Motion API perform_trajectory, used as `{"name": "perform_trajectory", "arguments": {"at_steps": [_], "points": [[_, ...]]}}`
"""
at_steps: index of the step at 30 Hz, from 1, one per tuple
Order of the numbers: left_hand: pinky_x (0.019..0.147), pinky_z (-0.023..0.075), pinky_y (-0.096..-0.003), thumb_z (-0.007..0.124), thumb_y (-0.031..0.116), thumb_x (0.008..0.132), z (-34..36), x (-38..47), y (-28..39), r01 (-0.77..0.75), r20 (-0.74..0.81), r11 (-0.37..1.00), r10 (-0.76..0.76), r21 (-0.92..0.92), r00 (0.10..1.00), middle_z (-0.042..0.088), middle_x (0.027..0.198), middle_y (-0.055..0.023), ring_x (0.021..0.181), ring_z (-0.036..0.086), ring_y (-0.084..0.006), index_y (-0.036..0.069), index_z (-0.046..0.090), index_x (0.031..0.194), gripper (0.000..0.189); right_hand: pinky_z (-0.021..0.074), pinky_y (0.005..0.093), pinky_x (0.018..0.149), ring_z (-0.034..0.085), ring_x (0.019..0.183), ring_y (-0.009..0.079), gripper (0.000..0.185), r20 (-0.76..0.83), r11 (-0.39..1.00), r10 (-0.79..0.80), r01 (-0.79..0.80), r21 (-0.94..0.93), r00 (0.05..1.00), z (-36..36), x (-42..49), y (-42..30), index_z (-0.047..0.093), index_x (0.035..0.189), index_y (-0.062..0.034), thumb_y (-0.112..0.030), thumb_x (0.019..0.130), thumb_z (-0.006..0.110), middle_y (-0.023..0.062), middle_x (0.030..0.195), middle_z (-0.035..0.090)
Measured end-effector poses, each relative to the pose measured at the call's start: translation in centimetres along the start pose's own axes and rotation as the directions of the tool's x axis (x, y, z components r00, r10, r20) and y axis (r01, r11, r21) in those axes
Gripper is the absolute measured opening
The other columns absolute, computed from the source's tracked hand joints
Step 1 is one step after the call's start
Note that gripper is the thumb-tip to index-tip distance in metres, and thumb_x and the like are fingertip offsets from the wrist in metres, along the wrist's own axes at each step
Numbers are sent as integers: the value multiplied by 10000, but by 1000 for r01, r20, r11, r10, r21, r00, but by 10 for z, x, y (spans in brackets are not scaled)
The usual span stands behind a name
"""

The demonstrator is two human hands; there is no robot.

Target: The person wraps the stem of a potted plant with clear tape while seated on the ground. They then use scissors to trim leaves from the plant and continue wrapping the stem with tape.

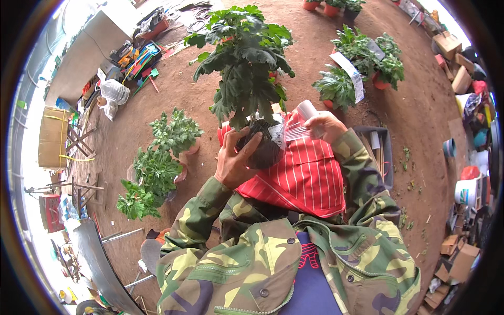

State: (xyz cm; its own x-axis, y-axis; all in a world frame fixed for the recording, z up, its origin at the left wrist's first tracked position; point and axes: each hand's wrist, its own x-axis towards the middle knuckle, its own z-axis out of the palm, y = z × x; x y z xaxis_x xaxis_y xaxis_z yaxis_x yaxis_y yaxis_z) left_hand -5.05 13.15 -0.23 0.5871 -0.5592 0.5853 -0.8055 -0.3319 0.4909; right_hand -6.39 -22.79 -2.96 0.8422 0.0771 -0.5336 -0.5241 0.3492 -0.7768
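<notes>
My left hand [235, 159] grips the dark root ball [264, 151] of a tall leafy plant [248, 59], which looks like a chrysanthemum. Black plastic seems to cover the ball, and a white printed label [277, 132] sits on its side. In my right hand [328, 128] is a roll of clear stretch film [307, 109]. A gathered strip of film [296, 132] runs taut from the roll to the root ball. Beneath both hands, a red striped apron [303, 177] covers my lap. Leaves droop over the top of the ball and hide its upper rim.
Potted plants [157, 169] stand on the earth floor to the left. More pots [354, 67] are at the upper right, a paper strip [350, 75] among their leaves. Close to my right elbow lies a grey crate [388, 157] holding sticks. A cardboard box [53, 138] stands far left.
</notes>
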Motion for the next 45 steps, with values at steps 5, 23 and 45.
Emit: {"name": "perform_trajectory", "arguments": {"at_steps": [5, 23, 45], "points": [[1006, 577, -539, 953, 160, 581, -3, 4, 3, 10, -6, 1000, -10, 28, 1000, 560, 1381, -184, 1251, 597, -432, 221, 666, 1469, 936, 577, 312, 630, 671, 699, 164, 388, -60, 974, -223, 224, 16, 973, 47, -55, -9, 660, 1177, 4, -72, 830, 817, 69, 935, 703], [1191, 412, -566, 949, 222, 610, 10, 70, 16, -139, 215, 986, 156, -92, 964, 542, 1596, -146, 1433, 494, -420, 74, 595, 1488, 958, 562, 285, 712, 658, 825, 93, 493, -3, 756, -528, 468, -457, 849, 22, -4, -34, 688, 1221, 1, -134, 811, 925, 29, 1031, 726], [1049, 419, -549, 911, 247, 640, 49, 84, 41, -95, 313, 995, 77, 40, 947, 565, 1328, -158, 1245, 545, -399, 124, 662, 1400, 809, 602, 405, 869, 780, 1003, 336, 501, -184, 354, -837, 254, -900, 516, 37, -76, 14, 648, 1268, -33, -62, 800, 825, 192, 1089, 754]]}}
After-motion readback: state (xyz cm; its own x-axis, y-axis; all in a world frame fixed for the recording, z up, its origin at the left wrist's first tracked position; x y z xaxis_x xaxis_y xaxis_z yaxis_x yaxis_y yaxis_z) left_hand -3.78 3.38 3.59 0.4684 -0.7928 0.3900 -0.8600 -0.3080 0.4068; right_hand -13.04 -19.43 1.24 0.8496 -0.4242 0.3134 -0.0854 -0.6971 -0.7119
